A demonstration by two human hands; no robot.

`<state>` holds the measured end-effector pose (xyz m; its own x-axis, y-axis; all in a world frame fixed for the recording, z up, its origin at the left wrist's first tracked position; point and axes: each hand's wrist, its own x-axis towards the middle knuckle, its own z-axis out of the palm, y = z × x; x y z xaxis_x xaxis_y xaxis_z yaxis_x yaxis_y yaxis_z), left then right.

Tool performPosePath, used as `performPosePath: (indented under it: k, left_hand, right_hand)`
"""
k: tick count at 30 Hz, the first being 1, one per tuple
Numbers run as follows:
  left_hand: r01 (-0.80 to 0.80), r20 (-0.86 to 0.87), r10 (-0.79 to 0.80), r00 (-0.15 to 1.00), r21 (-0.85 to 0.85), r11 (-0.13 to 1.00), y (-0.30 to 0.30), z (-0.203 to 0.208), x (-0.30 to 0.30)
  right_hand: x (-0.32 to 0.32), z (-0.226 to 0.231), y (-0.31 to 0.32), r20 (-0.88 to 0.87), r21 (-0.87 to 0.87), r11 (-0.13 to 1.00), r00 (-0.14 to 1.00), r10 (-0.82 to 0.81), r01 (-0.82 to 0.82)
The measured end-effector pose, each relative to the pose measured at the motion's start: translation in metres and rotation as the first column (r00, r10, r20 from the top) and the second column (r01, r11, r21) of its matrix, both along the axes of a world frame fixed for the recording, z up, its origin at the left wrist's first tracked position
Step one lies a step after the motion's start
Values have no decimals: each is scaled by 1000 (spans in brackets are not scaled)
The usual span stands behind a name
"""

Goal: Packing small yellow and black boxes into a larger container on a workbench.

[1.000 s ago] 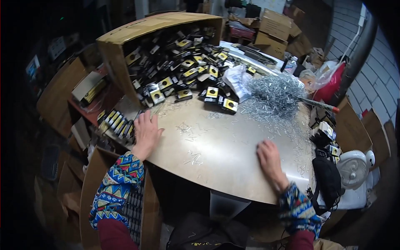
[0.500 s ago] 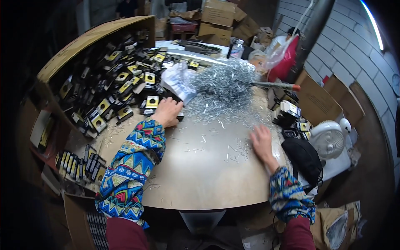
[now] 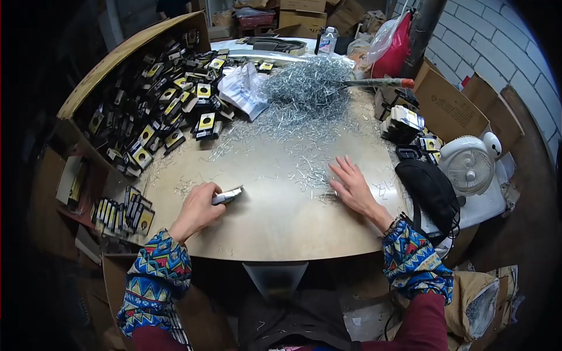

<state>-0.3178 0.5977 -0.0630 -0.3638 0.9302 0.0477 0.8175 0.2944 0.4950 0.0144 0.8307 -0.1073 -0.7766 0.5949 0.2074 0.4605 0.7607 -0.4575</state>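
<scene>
My left hand [image 3: 201,210] is closed around a small carton [image 3: 228,195] just above the front left of the table; its pale end points to the right, and my fingers cover most of it. Fingers spread, my right hand [image 3: 353,186] lies flat beside a loose scatter of thin metal pins [image 3: 310,174], touching its right edge. Behind both hands rises a large heap of the same silvery pins [image 3: 307,88]. Many small black-and-yellow boxes [image 3: 170,108] are piled at the left, one of them [image 3: 206,124] lying near the pile's front edge.
A big open carton [image 3: 93,73] walls in the box pile. A rod with an orange end [image 3: 404,83] sticks out of the pin heap. To the right are a black pouch [image 3: 430,190], a white fan [image 3: 468,167] and stacked small boxes [image 3: 404,123]. A crumpled white bag [image 3: 244,90] lies beside the heap.
My left hand has come back from the box pile toward the table's front, now with a small carton in it. The right hand has shifted left, and pins have spread forward from the heap.
</scene>
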Motion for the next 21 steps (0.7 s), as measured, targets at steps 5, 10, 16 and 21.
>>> performPosePath:
  k: [5,10,16,21]
  left_hand:
    - [-61,302,74,950,-53,997,-3,14,40]
    - [-359,868,86,489,110,927,-56,-9,52]
    - [-574,997,81,-3,-68,816,-156,-41,100]
    - [-435,820,455,347,-289,853,-205,-132,146]
  right_hand:
    - [-44,-16,-26,88,177,982,995,52,-67]
    - [-58,-21,-41,-72,-122,986,992,101,-109]
    - [-79,-13,-49,-42,166,973,984,171,-162]
    - [-109,-17,-112,43,136,957,967,252,-256]
